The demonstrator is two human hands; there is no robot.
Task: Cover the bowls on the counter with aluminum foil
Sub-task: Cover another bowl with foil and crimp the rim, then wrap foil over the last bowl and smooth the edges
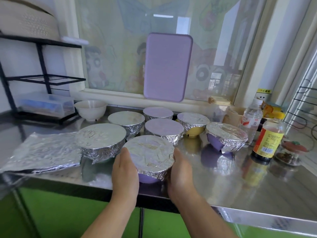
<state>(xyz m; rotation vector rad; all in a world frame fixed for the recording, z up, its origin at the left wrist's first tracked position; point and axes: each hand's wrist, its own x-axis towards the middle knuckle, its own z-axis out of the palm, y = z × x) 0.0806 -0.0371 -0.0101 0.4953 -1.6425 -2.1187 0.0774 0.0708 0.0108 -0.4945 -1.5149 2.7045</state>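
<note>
A purple bowl [148, 155] with foil stretched over its top stands near the counter's front edge. My left hand [125, 170] cups its left side and my right hand [180, 170] cups its right side, fingers wrapped round the crimped foil rim. Behind it stand several more foil-covered bowls, among them a large one [103, 140], a yellow one [193, 123] and a purple one [226, 137]. A loose foil sheet [44, 152] lies at the left. A white bowl [90, 109] at the back left has no foil.
The steel counter [223, 182] carries a sauce bottle [267, 140], a water bottle [252, 117] and a small glass dish [289, 153] at the right. A black rack [41, 78] stands at the left. A purple tray [167, 67] leans on the window.
</note>
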